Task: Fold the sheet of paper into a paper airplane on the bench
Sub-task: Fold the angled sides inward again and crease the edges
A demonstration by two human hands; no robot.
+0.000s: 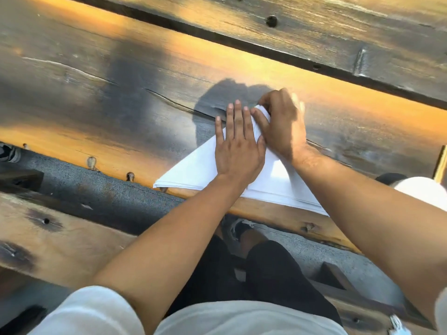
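Note:
A white sheet of paper [191, 169], folded into a triangle shape with its point away from me, lies on the wooden bench plank [121, 97] at its near edge. My left hand [237, 146] lies flat on the paper with fingers spread, pressing it down. My right hand [280, 122] is at the paper's far tip, fingers curled and pinching the folded point. The paper's near edge sticks out slightly past the plank's edge. Both hands cover the paper's middle.
Another weathered plank [338, 32] runs behind a dark gap. A lower plank [48, 238] sits near left. Grey pavement [108, 197] shows under the bench, along with my dark-trousered legs [266, 274] and a shoe [239, 228].

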